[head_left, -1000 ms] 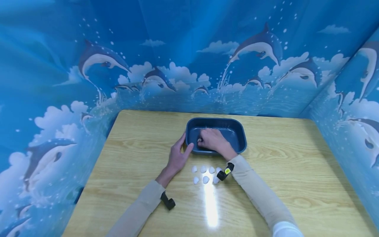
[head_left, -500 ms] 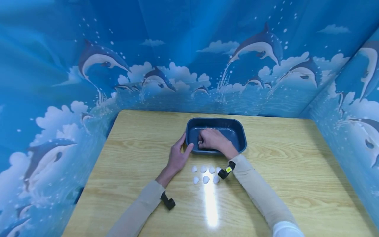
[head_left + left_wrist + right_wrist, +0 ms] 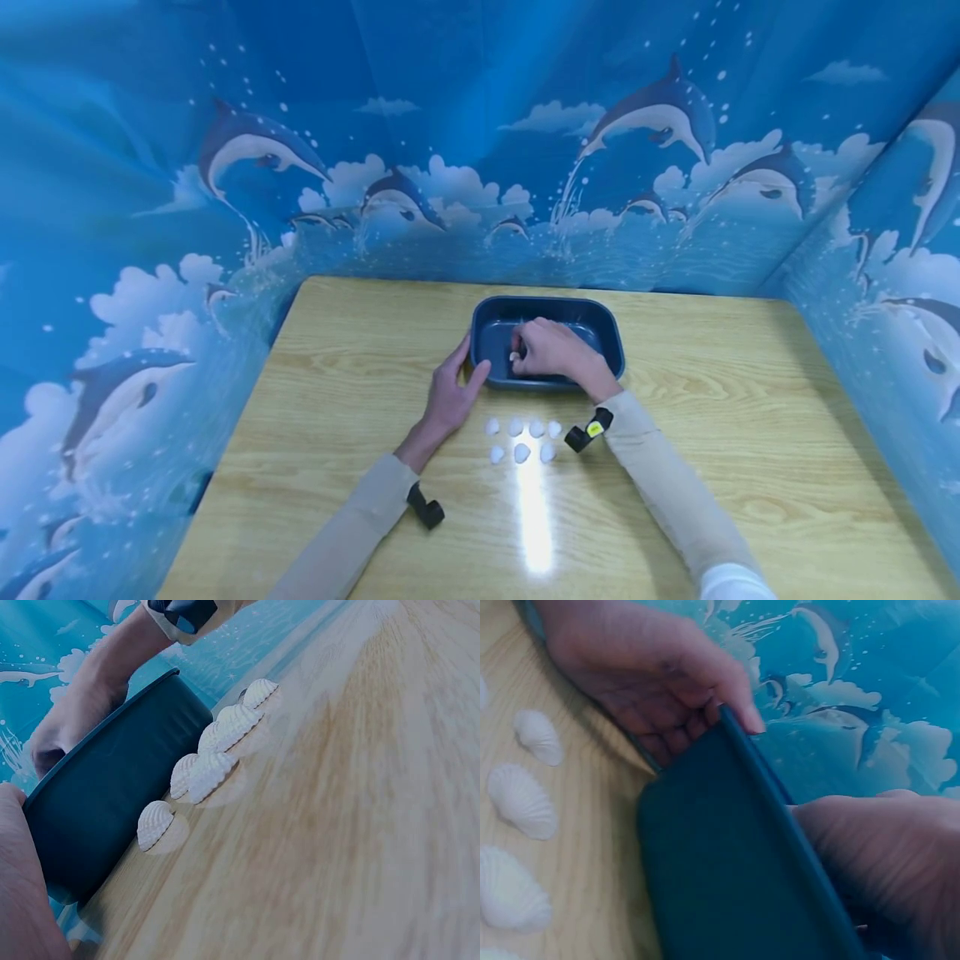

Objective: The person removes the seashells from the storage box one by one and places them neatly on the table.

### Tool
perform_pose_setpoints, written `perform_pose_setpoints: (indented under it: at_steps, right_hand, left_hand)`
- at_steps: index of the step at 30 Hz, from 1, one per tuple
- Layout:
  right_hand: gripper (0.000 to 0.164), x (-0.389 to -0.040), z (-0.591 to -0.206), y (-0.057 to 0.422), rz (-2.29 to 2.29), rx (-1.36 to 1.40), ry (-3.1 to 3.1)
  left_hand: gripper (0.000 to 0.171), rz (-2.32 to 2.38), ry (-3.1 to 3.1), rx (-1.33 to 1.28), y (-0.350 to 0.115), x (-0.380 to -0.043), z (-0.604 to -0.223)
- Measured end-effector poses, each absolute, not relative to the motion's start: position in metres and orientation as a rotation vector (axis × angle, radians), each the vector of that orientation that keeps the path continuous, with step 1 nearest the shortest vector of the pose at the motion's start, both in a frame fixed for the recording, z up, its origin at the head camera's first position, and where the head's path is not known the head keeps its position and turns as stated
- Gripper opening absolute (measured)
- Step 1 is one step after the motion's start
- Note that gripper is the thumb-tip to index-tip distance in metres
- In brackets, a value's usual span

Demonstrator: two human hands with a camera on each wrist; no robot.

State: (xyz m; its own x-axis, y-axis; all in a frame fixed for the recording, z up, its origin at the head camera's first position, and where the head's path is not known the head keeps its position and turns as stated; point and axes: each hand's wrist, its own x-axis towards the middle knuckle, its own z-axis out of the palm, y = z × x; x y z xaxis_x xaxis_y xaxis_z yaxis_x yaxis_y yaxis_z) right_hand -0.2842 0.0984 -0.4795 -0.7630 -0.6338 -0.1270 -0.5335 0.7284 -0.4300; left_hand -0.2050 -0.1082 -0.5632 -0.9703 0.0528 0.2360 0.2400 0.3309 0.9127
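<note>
A dark blue rectangular basin [image 3: 595,343] stands on the wooden table near its far edge. My left hand [image 3: 447,402] grips its left end, the thumb over the rim and the fingers along the outer wall. Inside the basin is my right hand [image 3: 557,348], its fingers curled; a small pale thing [image 3: 514,357] shows at the fingertips, its kind too small to make out. Several white ribbed seashells [image 3: 521,453] lie in two rows on the table just in front of the basin. The left wrist view shows their fan-shaped backs, as on the nearest shell [image 3: 155,824].
The light wooden table [image 3: 750,433] extends to both sides, with a bright reflection below the shells. Blue curtains [image 3: 465,100] printed with dolphins hang behind it and at the sides. A black wrist camera [image 3: 588,430] sits on the right sleeve, close beside the shells.
My right hand has moved slightly right and away from the basin's left end, the pale bit moving along with its fingertips. The left hand, basin and shells stay put.
</note>
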Motion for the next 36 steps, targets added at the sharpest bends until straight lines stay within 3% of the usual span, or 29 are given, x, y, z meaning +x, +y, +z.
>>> perform_pose_setpoints:
  at_steps: [8, 20, 28, 36]
  right_hand:
    - [0.017, -0.268, -0.458, 0.117, -0.576, -0.877, 2.687]
    - [0.009, -0.212, -0.434, 0.137, -0.565, -1.054, 2.853]
    - [0.012, -0.168, -0.447, 0.159, -0.52, -1.049, 2.877]
    - [0.016, -0.154, -0.467, 0.186, -0.423, -0.866, 2.911]
  left_hand:
    - [0.066, -1.723, -2.443, -0.256, -0.108, -0.206, -0.563]
    - [0.066, -1.724, -2.427, -0.265, -0.11, -0.204, -0.565]
    - [0.065, -1.73, -2.423, -0.258, -0.108, -0.203, -0.563]
    - [0.063, -1.72, -2.424, -0.251, -0.107, -0.204, -0.564]
